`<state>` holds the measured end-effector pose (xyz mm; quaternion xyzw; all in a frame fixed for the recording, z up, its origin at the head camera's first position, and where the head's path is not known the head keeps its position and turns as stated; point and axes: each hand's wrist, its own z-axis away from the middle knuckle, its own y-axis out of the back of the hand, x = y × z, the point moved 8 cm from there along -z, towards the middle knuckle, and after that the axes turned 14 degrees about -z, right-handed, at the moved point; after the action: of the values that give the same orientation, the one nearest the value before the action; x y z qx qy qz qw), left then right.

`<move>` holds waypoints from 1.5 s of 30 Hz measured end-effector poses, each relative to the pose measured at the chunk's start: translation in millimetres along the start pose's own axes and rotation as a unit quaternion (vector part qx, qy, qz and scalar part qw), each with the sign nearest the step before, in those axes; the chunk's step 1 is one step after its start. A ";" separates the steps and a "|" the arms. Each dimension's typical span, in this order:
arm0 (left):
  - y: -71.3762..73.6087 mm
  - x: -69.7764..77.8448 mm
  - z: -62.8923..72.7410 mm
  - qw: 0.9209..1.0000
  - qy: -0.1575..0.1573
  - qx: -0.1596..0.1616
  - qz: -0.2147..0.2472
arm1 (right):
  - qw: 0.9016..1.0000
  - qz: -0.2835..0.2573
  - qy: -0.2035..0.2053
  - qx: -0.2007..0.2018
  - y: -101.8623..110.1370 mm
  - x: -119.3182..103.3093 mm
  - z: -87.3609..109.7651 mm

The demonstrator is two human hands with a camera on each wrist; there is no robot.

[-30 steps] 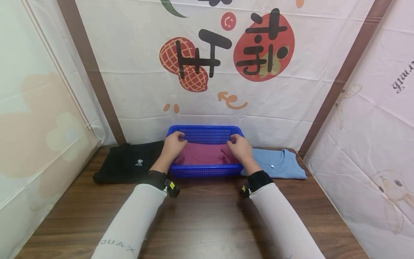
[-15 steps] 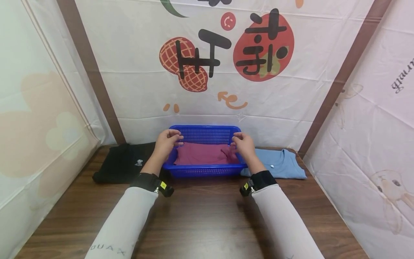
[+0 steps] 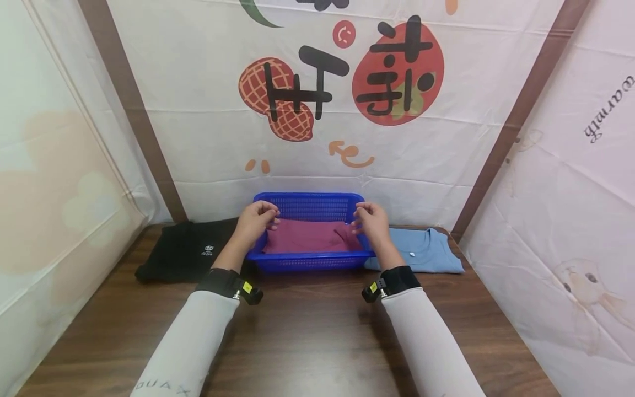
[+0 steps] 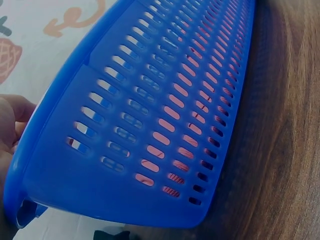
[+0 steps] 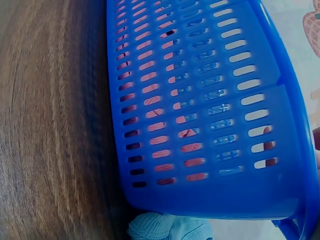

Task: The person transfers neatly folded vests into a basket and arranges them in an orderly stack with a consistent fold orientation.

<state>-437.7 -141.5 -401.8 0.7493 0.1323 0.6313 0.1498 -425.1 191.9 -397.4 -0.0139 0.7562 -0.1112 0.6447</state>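
A blue plastic basket (image 3: pixel 310 259) with slotted walls stands at the back of the table, a folded maroon garment (image 3: pixel 310 236) lying inside. My left hand (image 3: pixel 255 220) is over the basket's left end, its fingers loosely bent and nothing in them. At the opposite end, my right hand (image 3: pixel 373 221) is posed much the same, also holding nothing. In the left wrist view, part of the left hand (image 4: pixel 10 122) shows just beyond the basket rim (image 4: pixel 37 122). Pink cloth appears through the basket slots in both wrist views.
On the basket's left lies a folded black garment (image 3: pixel 183 253) with a small white print; a folded light blue T-shirt (image 3: pixel 421 251) lies on its right. Printed white cloth walls (image 3: pixel 208 138) enclose the brown wooden table (image 3: pixel 307 342) at the back and sides.
Both hands have come off the maroon garment, and the left has moved outward to the left. The garment stays in the basket. The head view has shifted slightly.
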 end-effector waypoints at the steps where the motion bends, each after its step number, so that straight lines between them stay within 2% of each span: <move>1: 0.8 -1.5 0.1 1.000 0.001 -0.001 -0.003 | 1.000 -0.003 -0.001 -0.002 -1.0 0.2 0.1; 4: 0.4 -1.1 -1.0 1.000 0.000 -0.003 0.002 | 1.000 -0.021 -0.011 -0.005 0.1 0.6 -1.9; 10: -0.2 14.2 -2.8 0.999 -0.026 0.004 0.036 | 0.997 -0.062 -0.027 -0.022 9.2 -6.7 -6.3; 12: -0.2 21.6 -0.1 0.999 -0.040 0.009 0.010 | 0.997 -0.065 -0.022 -0.029 12.7 -11.5 -5.0; 14: -3.0 31.1 4.5 0.997 -0.054 0.006 -0.046 | 0.997 -0.064 -0.006 -0.035 18.2 -18.1 -2.7; 17: -16.3 54.0 14.0 0.984 -0.088 -0.016 -0.151 | 0.998 -0.027 0.045 -0.023 36.6 -30.3 1.7; 20: -40.2 81.9 25.7 0.965 -0.131 -0.047 -0.222 | 0.993 0.050 0.103 0.016 63.4 -41.5 7.6; 22: -59.8 101.1 34.7 0.954 -0.166 -0.064 -0.241 | 0.984 0.116 0.128 0.045 80.9 -46.0 12.5; 24: -79.9 118.0 46.0 0.946 -0.195 -0.081 -0.248 | 0.973 0.173 0.136 0.065 96.0 -47.1 17.6; 28: -122.5 144.1 70.1 0.934 -0.240 -0.114 -0.238 | 0.955 0.260 0.115 0.080 124.5 -43.3 23.8; 30: -143.9 155.9 81.7 0.925 -0.271 -0.120 -0.237 | 0.946 0.299 0.093 0.081 138.9 -40.0 25.8; 33: -172.5 170.7 99.6 0.904 -0.322 -0.119 -0.255 | 0.929 0.358 0.057 0.073 155.4 -36.2 28.0; 35: -194.3 177.6 111.2 0.888 -0.351 -0.132 -0.266 | 0.917 0.391 0.034 0.069 166.2 -33.5 29.8; 37: -218.2 177.9 120.7 0.875 -0.361 -0.157 -0.283 | 0.905 0.420 0.016 0.066 175.6 -30.3 31.1; 39: -242.5 172.2 126.5 0.865 -0.355 -0.185 -0.303 | 0.892 0.448 0.000 0.062 183.5 -25.2 31.0; 42: -275.2 153.3 127.8 0.850 -0.329 -0.211 -0.354 | 0.872 0.486 -0.030 0.045 190.6 -12.3 29.1; 45: -301.1 131.6 121.9 0.834 -0.305 -0.213 -0.407 | 0.853 0.518 -0.056 0.022 197.3 -0.4 25.9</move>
<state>-298.2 179.6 -419.6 0.7315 0.2353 0.2652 0.5824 -375.5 380.4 -437.4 0.3872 0.6138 0.2232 0.6508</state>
